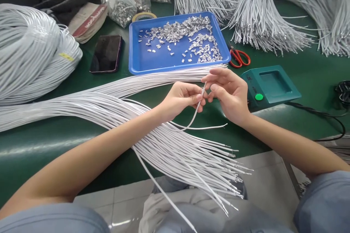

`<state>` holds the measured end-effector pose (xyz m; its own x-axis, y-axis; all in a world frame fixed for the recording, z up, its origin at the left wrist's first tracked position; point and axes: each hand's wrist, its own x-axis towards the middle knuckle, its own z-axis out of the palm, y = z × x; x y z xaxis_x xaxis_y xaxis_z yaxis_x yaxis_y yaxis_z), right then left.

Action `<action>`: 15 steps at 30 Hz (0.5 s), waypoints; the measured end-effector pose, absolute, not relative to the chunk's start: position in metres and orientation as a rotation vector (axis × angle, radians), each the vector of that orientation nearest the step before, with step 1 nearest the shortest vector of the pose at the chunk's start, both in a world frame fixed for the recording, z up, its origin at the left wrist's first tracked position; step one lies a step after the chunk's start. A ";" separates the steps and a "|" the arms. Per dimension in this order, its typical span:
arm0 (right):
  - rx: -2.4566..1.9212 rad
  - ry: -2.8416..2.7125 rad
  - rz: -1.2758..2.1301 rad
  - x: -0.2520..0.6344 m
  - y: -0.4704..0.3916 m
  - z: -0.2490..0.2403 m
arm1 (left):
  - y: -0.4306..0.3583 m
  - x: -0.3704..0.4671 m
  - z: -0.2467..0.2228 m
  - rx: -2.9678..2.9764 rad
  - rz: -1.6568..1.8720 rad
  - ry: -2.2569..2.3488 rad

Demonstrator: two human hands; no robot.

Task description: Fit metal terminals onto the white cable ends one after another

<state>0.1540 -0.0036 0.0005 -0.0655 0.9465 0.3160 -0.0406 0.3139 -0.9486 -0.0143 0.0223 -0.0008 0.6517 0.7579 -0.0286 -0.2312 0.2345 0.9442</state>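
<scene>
My left hand (186,96) is closed around a white wire (196,111) just below its upper end, the tip poking up past the fingers. From there the wire curves down to the fanned bundle of white wires (175,149) beneath my left forearm. Facing it, my right hand (229,93) has loosely bent fingers, thumb and forefinger apart beside the wire tip. No held object shows in it. Behind both hands stands a blue tray (153,58) with small metal terminals (177,31) scattered in it. A second row of white wires (153,78) runs along the tray's front edge.
Right of my hands sits a green device (273,83) with a black cable (322,113). Red-handled scissors (239,58) lie by the tray, a phone (106,54) to its left. A large wire coil (30,51), bags of terminals (121,11) and wire bundles (262,18) surround them.
</scene>
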 end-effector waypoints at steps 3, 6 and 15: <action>-0.922 -1.395 1.036 0.154 -0.004 0.001 | 0.022 -0.013 -0.001 1.135 0.717 0.550; -0.920 -1.385 1.052 0.154 -0.004 0.002 | 0.021 -0.013 0.000 1.132 0.713 0.542; -0.839 -1.278 1.238 0.157 0.000 0.003 | 0.022 -0.013 -0.002 1.142 0.716 0.520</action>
